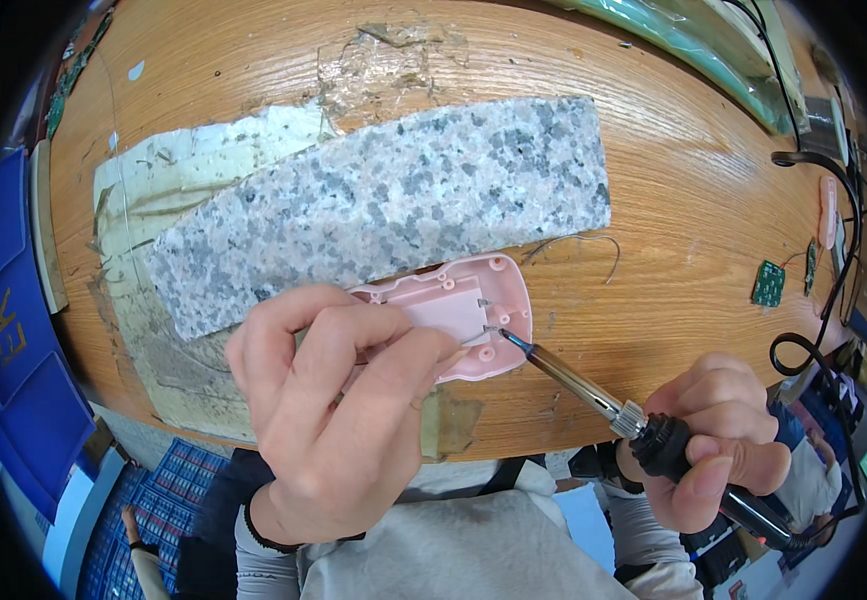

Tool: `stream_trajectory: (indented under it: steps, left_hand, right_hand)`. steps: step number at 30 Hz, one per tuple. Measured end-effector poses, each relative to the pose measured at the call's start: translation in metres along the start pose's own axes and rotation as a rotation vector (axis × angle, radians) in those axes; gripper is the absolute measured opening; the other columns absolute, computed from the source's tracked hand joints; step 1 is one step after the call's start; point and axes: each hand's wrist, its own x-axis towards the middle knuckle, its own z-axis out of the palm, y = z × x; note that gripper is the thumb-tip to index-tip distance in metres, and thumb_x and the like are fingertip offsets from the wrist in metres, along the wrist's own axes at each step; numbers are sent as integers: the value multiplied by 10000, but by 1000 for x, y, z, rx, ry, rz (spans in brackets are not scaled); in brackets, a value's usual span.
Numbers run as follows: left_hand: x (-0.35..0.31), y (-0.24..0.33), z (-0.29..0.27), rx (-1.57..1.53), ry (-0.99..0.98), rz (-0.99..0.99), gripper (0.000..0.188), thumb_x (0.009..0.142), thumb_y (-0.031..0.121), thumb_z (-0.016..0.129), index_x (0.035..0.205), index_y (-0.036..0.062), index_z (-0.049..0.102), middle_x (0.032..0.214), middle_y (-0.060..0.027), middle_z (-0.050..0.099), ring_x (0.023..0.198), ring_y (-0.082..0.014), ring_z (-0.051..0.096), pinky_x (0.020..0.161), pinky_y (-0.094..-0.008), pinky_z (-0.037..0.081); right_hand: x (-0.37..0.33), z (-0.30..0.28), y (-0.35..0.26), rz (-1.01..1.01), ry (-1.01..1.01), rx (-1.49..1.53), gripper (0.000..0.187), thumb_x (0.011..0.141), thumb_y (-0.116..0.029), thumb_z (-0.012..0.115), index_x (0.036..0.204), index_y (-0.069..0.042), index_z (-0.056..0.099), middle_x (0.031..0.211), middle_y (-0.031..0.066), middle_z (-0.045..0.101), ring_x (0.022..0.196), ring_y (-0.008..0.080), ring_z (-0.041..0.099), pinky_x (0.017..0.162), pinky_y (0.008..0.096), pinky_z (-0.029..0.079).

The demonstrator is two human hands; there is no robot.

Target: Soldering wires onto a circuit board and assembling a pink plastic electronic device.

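A pink plastic housing half [514,290] lies on the table against the near edge of the speckled stone slab [404,190]. Over its left part is my left hand [339,390], closed in a pinch with the fingertips inside the shell. A thin wire [476,337] appears to run from those fingertips to a small metal contact at the shell's right end. My right hand [719,440] grips the black handle of a soldering iron [594,395]. The iron's tip meets the wire end at that contact. My left hand hides the left part of the housing.
Beneath the slab is a worn pale sheet [154,190] stuck to the table [674,200]. A small green circuit board [769,284] sits at the right, near a black cable [854,220]. Clear plastic bags [694,60] lie far right; a blue bin [39,400] stands left.
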Motion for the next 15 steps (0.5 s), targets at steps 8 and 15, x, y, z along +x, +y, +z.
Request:
stream_trajectory:
  steps: [8,15]
  left_hand:
    - [4,0,-6,-76,24,-22,210,539,-13,676,728,36,598,720,-53,537,739,-239,492,669,-318,375]
    - [29,-6,-32,-262,150,-62,183,614,-70,642,758,32,594,728,-64,549,705,-234,498,638,-308,394]
  right_hand:
    - [3,-1,1,-51,73,17,214,774,-172,585,733,-17,442,512,41,445,387,156,441,344,271,350]
    - [5,7,0,-131,351,72,180,766,-146,547,675,-36,435,447,44,415,329,147,396,332,269,329]
